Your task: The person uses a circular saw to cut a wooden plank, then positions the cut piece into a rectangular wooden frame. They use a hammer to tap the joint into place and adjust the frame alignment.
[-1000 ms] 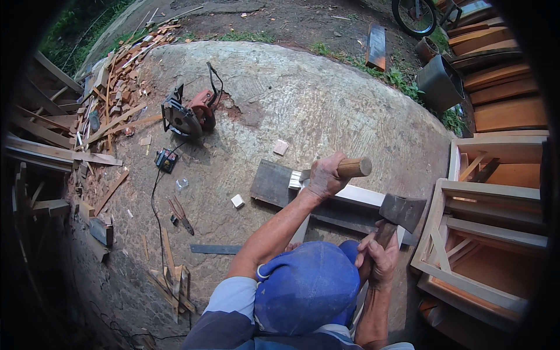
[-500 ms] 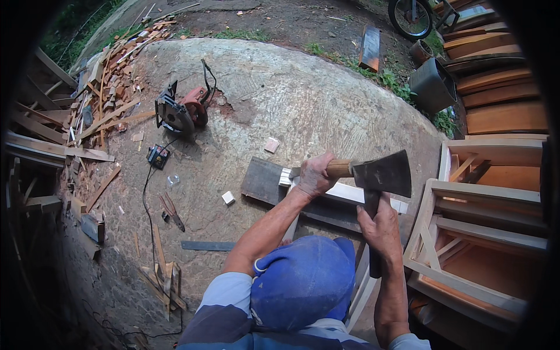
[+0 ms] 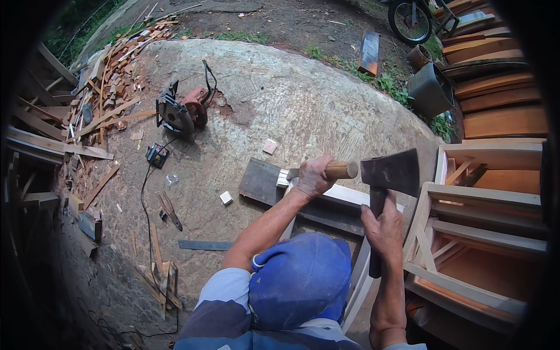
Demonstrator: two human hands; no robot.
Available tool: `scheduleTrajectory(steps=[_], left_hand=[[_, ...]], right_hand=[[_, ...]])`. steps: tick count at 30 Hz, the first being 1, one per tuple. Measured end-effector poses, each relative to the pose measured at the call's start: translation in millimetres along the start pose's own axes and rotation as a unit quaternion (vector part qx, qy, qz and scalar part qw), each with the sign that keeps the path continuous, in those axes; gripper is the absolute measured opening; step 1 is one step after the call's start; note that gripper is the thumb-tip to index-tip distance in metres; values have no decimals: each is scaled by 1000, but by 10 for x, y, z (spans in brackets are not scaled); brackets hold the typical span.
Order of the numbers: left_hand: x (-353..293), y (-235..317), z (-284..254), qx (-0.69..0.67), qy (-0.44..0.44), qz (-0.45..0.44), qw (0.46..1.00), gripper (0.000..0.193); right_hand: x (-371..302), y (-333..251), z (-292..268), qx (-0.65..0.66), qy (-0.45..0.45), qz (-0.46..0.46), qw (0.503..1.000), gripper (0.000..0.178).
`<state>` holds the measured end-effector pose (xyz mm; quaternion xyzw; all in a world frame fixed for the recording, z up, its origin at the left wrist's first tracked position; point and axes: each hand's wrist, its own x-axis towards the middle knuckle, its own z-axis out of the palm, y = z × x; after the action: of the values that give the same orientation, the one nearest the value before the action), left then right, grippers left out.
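My left hand [image 3: 313,177] is closed around a chisel, whose wooden handle [image 3: 343,170] sticks out to the right. The chisel's blade rests at a notched end [image 3: 283,178] of a pale timber piece [image 3: 350,194]. That piece lies over a dark plank [image 3: 256,182]. In my right hand [image 3: 385,228] is the dark handle of a hatchet, gripped firmly. The hatchet's head [image 3: 389,172] is just right of the chisel handle's end, with a small gap between, its blunt back toward the chisel. My left fingers hide part of the chisel.
A red circular saw [image 3: 189,111] stands at the upper left, its cord running to a power strip [image 3: 157,156]. Pliers [image 3: 170,211], a metal strip [image 3: 204,245] and small wood blocks [image 3: 226,198] lie on the concrete. Wooden frames [image 3: 484,233] crowd the right, scrap wood [image 3: 111,87] the left.
The hatchet has moved right, off the end of the chisel handle, together with my right hand. My left hand and the chisel stay at the notched end.
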<state>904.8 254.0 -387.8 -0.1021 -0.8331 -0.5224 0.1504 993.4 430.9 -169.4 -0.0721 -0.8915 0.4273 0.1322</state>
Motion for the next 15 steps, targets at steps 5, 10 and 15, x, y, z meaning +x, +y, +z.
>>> scheduleTrajectory(steps=[5, 10, 15], left_hand=[[-4, 70, -27, 15, -34, -15, 999, 27], [-38, -16, 32, 17, -8, 7, 1000, 24], [-44, -16, 80, 26, 4, -5, 1000, 24]], right_hand=[[-69, 402, -178, -48, -162, -66, 983, 52], [344, -466, -1133, 201, 264, -143, 932, 27], [62, 127, -521, 216, 116, -20, 969, 25]])
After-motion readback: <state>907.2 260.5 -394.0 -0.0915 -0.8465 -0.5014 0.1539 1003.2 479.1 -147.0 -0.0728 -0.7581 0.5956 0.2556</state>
